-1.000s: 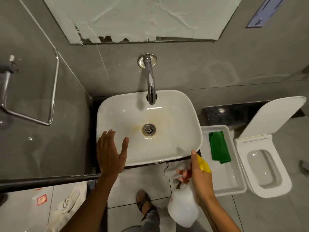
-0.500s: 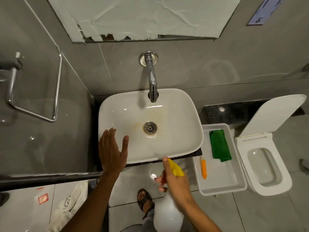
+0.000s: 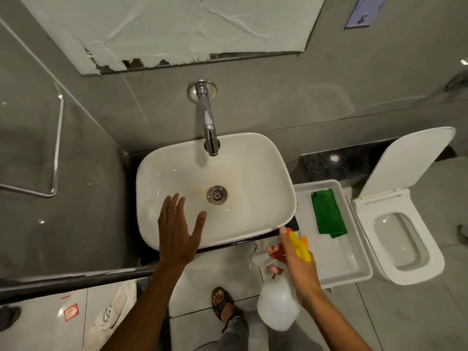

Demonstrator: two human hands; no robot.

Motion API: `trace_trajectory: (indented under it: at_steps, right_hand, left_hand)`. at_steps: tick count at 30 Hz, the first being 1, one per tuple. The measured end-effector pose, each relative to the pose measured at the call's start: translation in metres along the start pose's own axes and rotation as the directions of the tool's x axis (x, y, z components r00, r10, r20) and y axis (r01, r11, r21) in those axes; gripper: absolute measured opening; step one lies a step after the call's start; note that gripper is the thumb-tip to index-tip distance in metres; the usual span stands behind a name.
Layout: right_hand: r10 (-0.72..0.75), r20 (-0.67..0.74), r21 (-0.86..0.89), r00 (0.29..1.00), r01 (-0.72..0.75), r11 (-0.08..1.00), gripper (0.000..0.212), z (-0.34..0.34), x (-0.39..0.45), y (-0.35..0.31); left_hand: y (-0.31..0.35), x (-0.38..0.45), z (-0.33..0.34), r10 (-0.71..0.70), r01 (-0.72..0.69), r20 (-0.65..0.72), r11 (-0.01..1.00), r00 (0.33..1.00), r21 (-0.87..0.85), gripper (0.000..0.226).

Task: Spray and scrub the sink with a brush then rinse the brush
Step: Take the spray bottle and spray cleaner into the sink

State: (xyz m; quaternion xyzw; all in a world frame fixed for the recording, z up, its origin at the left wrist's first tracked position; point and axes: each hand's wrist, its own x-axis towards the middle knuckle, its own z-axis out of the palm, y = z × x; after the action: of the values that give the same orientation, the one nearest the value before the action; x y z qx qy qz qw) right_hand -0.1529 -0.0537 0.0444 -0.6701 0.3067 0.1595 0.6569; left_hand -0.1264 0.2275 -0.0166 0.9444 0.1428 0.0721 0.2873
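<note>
The right hand is wrapped round the neck of a spray bottle, forefinger along its yellow nozzle. The left hand is flat, fingers spread, over the near rim of the sink; beyond its fingertips lie the drain and tap.

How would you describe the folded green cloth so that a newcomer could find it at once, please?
Start at the white ceramic sink. Beside it, toward the white toilet, sits a shallow white plastic tray. The folded green cloth lies in its far half, the only green thing there.
</note>
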Motion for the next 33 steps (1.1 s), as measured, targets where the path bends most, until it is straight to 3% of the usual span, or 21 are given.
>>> trace_trajectory:
  at_steps: [7,15,17,19,21,24,28,33]
  right_hand:
    - [0.023,-0.214,0.061,0.977,-0.01,0.998,0.068,-0.083,0.061,0.012]
    - [-0.014,-0.331,0.086,0.944,0.045,0.995,0.031,-0.164,0.126,0.037]
    - [-0.045,-0.351,0.031,0.935,0.06,0.998,0.041,-0.178,0.142,0.05]
    - [-0.072,-0.376,-0.007,0.924,0.074,0.997,0.033,-0.189,0.157,0.059]
    - [-0.088,-0.379,-0.019,0.921,0.087,0.996,0.024,-0.199,0.171,0.067]
    - [-0.112,-0.367,-0.03,0.923,0.108,0.994,0.032,-0.216,0.195,0.084]
    - [-0.251,-0.305,-0.115,0.919,0.226,0.967,0.025,-0.229,0.222,0.109]
    - [-0.388,-0.277,-0.203,0.879,0.341,0.918,0.031,-0.232,0.246,0.131]
  left_hand:
    - [0.091,-0.002,0.056,0.185,-0.177,0.112,0.982,0.976,-0.072,0.08]
    - [0.187,0.011,0.122,0.353,-0.347,0.236,0.935,0.906,-0.068,0.081]
    - [0.207,0.017,0.141,0.41,-0.408,0.247,0.911,0.878,-0.062,0.084]
    - [0.221,0.021,0.158,0.452,-0.467,0.287,0.884,0.844,-0.02,0.087]
    - [0.226,0.022,0.169,0.457,-0.513,0.347,0.855,0.819,0.082,0.091]
    - [0.228,0.02,0.18,0.426,-0.529,0.39,0.823,0.816,0.207,0.093]
    - [0.225,0.019,0.185,0.421,-0.52,0.368,0.823,0.829,0.231,0.094]
    - [0.228,0.017,0.184,0.384,-0.48,0.363,0.847,0.849,0.228,0.096]
